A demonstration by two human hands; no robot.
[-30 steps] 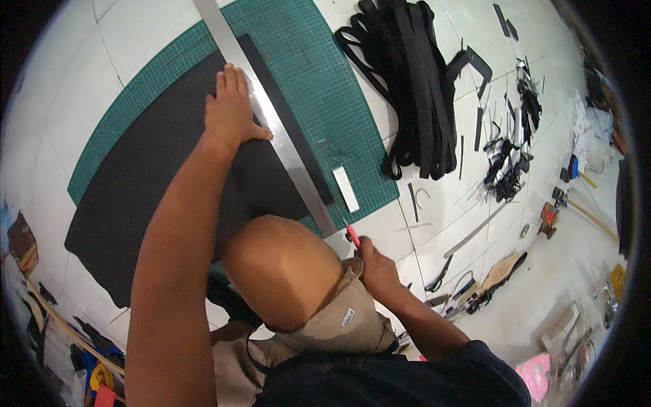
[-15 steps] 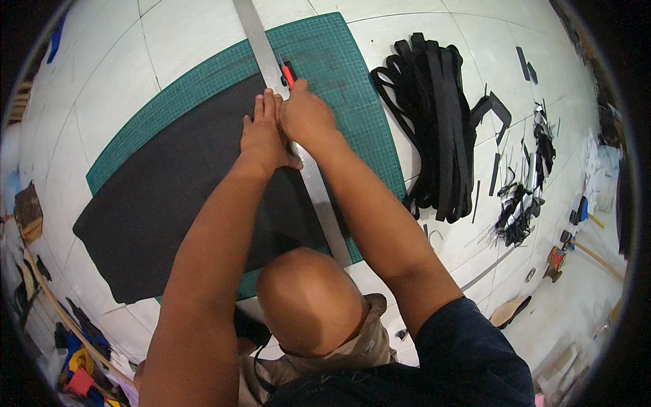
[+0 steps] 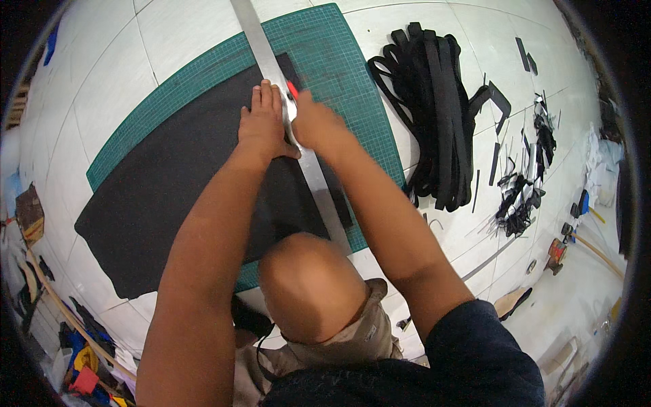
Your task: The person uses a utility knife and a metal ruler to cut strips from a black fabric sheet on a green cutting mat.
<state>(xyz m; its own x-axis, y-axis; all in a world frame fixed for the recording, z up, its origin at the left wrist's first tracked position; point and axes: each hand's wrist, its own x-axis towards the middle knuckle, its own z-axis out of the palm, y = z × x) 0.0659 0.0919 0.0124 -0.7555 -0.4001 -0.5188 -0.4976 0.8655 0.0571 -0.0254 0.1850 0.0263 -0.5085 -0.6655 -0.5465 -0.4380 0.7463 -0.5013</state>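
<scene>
A dark piece of sheet material [image 3: 156,190] lies on a green cutting mat [image 3: 339,74], with a long metal ruler [image 3: 252,30] across it, running from far to near. My left hand [image 3: 263,125] presses down at the ruler, its fingers stretched forward and the thumb spread across the metal. Just to its right, my right hand [image 3: 319,127] grips a red-handled cutter [image 3: 292,89] against the ruler's right edge. The cutter's blade is hidden. A narrow dark strip [image 3: 289,68] of the sheet shows right of the ruler, beyond the cutter.
My bent knee [image 3: 308,288] is close to the ruler's near end. On the tiled floor to the right lie a bundle of black straps [image 3: 441,122] and a heap of dark scraps [image 3: 519,203]. A hammer [image 3: 583,244] is farther right. Coloured cloth [image 3: 85,380] is piled at lower left.
My right hand has drawn the cutter toward me along the ruler, and the dark strip beyond it now shows. My left hand stays in place; the whole view has shifted slightly.
</scene>
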